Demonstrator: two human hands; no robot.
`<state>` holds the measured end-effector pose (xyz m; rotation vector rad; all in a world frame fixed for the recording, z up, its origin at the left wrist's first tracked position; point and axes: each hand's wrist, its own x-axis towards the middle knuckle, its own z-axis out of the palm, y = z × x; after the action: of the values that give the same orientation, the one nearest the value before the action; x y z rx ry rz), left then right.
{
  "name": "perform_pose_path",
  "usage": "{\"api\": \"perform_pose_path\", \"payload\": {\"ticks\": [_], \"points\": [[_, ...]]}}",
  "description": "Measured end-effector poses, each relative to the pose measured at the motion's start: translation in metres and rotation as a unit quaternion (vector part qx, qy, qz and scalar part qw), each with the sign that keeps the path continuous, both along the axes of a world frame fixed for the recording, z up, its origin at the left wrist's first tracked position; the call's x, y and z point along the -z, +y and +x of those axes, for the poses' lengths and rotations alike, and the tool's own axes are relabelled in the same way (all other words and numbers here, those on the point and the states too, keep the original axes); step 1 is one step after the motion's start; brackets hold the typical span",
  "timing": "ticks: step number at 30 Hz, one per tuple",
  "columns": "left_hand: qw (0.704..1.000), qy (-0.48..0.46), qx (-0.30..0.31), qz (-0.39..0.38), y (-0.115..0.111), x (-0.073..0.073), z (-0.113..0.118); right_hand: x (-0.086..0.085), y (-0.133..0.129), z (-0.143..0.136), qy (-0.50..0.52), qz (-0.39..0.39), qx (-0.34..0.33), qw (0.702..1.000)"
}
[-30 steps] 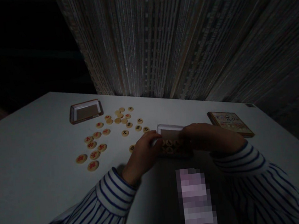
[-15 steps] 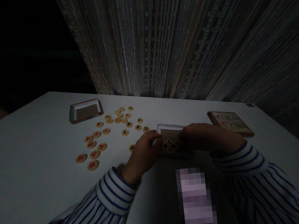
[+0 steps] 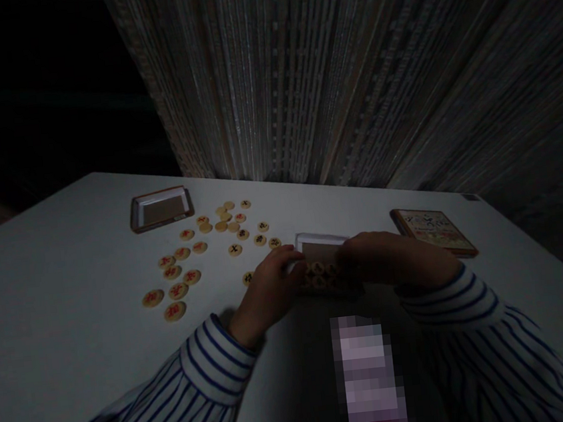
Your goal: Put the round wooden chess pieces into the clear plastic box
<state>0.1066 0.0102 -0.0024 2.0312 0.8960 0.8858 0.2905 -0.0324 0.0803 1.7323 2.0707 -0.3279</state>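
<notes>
A shallow cardboard box [image 3: 322,240] with a pale rim stands in front of me, with two short rows of round Chinese chess pieces [image 3: 318,269] at its near side. My left hand [image 3: 269,289] is closed on the box's left edge, thumb and fingers bent around it. Over the right side of the same box, my right hand [image 3: 392,260] is bent with its fingers curled down. Its fingertips are in deep shadow, so what they hold is hidden. Just left of my left hand lies a black-marked chess piece [image 3: 249,279].
Loose red-marked pieces [image 3: 178,290] and black-marked pieces [image 3: 235,249] are spread to the left, some face down. An open box lid or tray [image 3: 161,210] stands at the back left. A printed box lid [image 3: 434,230] lies at the right. A string curtain [image 3: 268,85] hangs behind the white table [image 3: 91,271].
Almost nothing differs. Both hands stay at the box, and the loose pieces lie where they were.
</notes>
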Motion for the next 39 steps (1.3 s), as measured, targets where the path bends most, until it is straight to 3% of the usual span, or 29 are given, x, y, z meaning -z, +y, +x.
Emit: {"api": "perform_pose_path", "payload": {"ticks": [28,39], "points": [[1.000,0.004,-0.002,0.009,-0.0003,0.0015,0.0004,-0.0026,-0.0013,-0.0011,0.007,0.000,0.003,1.000],[1.000,0.001,-0.007,0.012,-0.0008,0.0019,0.0006,0.0052,-0.0019,0.0085,0.024,0.020,-0.004,1.000]]}}
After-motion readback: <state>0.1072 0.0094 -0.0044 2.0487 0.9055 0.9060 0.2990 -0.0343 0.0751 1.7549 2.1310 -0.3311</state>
